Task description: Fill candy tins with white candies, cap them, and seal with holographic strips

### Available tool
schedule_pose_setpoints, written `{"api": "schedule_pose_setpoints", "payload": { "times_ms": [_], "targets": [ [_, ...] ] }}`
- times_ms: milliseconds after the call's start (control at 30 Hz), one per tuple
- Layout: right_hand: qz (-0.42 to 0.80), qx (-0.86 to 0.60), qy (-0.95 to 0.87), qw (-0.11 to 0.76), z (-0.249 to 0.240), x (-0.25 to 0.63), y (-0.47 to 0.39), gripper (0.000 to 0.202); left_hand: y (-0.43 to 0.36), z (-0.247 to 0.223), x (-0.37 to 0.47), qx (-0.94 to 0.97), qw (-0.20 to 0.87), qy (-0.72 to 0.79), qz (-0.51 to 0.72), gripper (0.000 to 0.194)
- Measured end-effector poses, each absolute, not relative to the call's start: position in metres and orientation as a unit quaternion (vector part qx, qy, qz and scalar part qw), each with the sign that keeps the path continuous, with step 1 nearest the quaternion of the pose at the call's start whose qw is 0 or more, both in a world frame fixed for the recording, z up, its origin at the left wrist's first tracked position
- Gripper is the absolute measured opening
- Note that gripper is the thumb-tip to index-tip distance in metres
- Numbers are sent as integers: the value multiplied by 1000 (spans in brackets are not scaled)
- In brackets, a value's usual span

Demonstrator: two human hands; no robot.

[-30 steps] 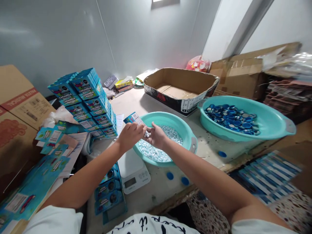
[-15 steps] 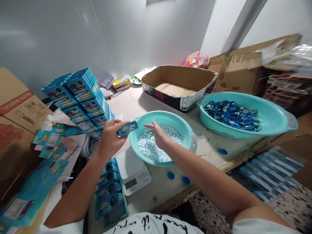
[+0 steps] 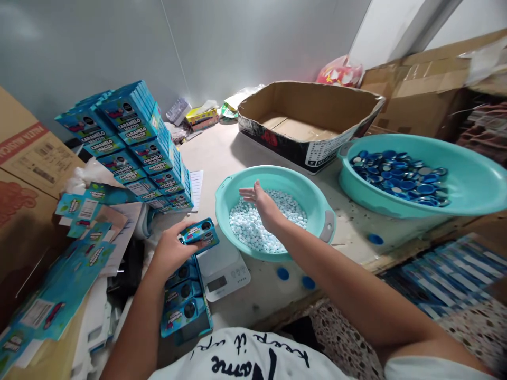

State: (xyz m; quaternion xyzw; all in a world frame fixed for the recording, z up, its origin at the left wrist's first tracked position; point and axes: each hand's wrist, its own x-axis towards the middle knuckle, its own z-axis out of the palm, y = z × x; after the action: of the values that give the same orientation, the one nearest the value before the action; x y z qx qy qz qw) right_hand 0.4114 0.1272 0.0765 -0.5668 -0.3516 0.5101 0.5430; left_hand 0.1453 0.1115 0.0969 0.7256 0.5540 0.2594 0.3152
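My left hand (image 3: 174, 245) grips a small blue candy box (image 3: 198, 232) just above an open blue display box (image 3: 186, 309) of similar boxes, left of the round teal bowl (image 3: 328, 227). Over that bowl, my right hand (image 3: 264, 205) is held with fingers extended and nothing in it. Small pale candies (image 3: 253, 229) cover the bowl's bottom. A white scale (image 3: 225, 274) sits between the display box and the bowl. At the left rises a stack of blue "Caramelo Macizo" boxes (image 3: 146, 148).
A large teal bowl (image 3: 475, 174) holds blue and silver caps at the right. An open cardboard tray (image 3: 277, 142) is behind the round bowl. Several loose blue discs lie near the table's front edge. Flat printed cardboard (image 3: 51, 301) lies at the left, beside a brown carton (image 3: 35, 158).
My left hand has moved the candy box away from the bowl's rim, down toward the display box. My right hand remains over the candies. The camera view has shifted slightly.
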Motion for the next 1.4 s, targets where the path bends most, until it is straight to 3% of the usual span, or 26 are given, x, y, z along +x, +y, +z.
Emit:
{"api": "schedule_pose_setpoints", "payload": {
  "times_ms": [133, 233, 433, 500, 567, 667, 867, 1133, 1400],
  "targets": [
    [510, -577, -362, 526, 79, 411, 125, 64, 112, 83, 145, 788, 296, 514, 165, 44],
    [512, -580, -376, 510, 76, 410, 126, 62, 113, 77, 144, 804, 323, 472, 163, 48],
    [487, -601, -455, 441, 63, 410, 129, 56, 119, 73, 136, 754, 403, 467, 226, 91],
    [434, -632, -534, 356, 58, 409, 126, 50, 121, 70, 133, 745, 424, 447, 254, 113],
    [361, -644, -634, 230, 54, 407, 122, 40, 123, 66, 131, 747, 427, 433, 269, 123],
    [301, -629, -709, 102, 50, 403, 115, 29, 122, 67, 131, 767, 395, 441, 247, 113],
    [286, -623, -727, 43, 54, 398, 113, 35, 117, 75, 132, 787, 351, 455, 223, 103],
    [246, -620, -745, -6, 59, 395, 113, 40, 130, 53, 126, 729, 395, 416, 374, 117],
    [217, -621, -752, -53, 68, 391, 110, 43, 127, 61, 127, 688, 402, 507, 328, 75]
  ]
}}
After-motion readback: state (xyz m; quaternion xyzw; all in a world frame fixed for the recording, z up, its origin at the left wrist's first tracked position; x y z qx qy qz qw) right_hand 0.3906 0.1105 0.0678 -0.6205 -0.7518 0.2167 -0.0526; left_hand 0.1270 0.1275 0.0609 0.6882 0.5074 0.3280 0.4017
